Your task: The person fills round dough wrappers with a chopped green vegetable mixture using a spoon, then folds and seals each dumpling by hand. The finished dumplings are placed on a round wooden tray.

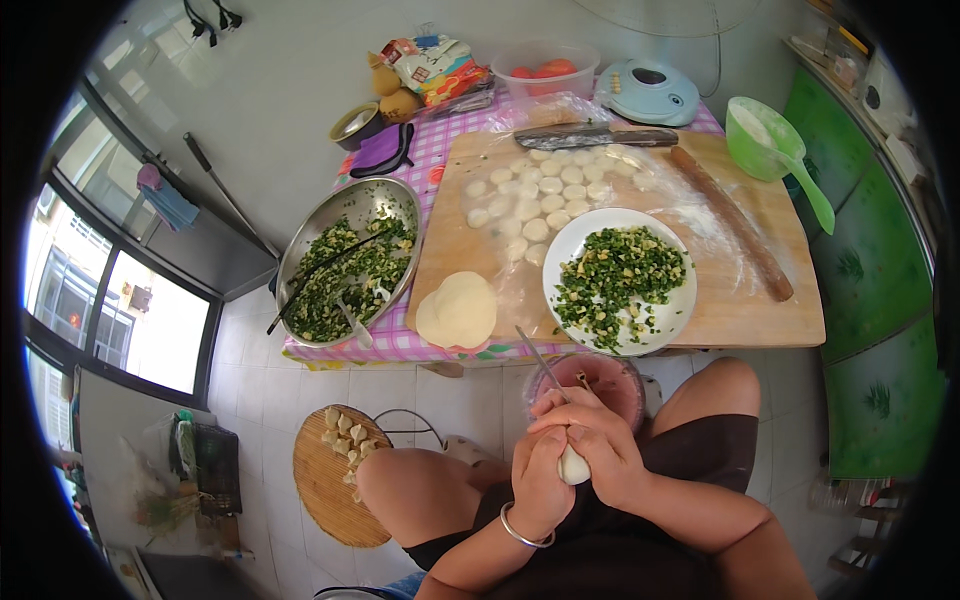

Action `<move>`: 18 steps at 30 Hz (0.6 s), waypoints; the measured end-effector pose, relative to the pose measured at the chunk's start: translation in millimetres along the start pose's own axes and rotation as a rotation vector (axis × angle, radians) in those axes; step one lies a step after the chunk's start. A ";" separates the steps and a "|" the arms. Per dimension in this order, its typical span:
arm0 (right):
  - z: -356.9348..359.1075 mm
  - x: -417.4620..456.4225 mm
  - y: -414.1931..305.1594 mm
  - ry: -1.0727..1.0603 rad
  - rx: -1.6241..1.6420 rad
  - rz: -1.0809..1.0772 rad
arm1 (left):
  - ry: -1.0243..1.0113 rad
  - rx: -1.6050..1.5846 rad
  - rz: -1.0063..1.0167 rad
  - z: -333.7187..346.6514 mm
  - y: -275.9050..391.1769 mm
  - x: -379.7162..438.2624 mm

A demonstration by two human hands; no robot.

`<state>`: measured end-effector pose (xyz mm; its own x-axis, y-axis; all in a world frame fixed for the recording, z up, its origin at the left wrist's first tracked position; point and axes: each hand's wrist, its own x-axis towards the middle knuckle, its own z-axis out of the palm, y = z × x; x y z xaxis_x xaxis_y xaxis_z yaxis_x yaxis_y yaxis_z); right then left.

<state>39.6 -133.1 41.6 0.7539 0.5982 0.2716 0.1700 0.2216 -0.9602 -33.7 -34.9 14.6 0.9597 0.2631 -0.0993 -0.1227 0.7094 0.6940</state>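
Note:
Above my lap, my left hand (538,476) and my right hand (606,442) are pressed together around a white dough dumpling (574,468). Only its rounded lower end shows between the palms; the fingers hide the rest. A thin metal utensil (541,361) sticks out from under the fingers toward the table; which hand holds it I cannot tell. Just beyond, a white plate (553,301) of chopped greens with yellow bits lies at the front of the wooden board (757,326). Left of it rests a stack of round dough wrappers (456,311).
Small dough pieces (551,185), a knife (596,138) and a rolling pin (731,221) lie on the board. A steel bowl (411,199) of filling stands left, a green flour scoop (765,142) right. Below are a pink container (624,390) and a round woven tray (319,480) with several dumplings (346,439).

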 end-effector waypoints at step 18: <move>81.1 -3.6 -3.4 -0.067 -0.036 0.158 | 0.104 0.326 0.129 -34.8 28.9 -40.4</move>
<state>-15.1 -73.6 49.2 0.7294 0.6735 0.1198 0.0765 0.0937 -0.9927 -84.9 -2.3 13.8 0.9086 0.4139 -0.0566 -0.1379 0.4251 0.8946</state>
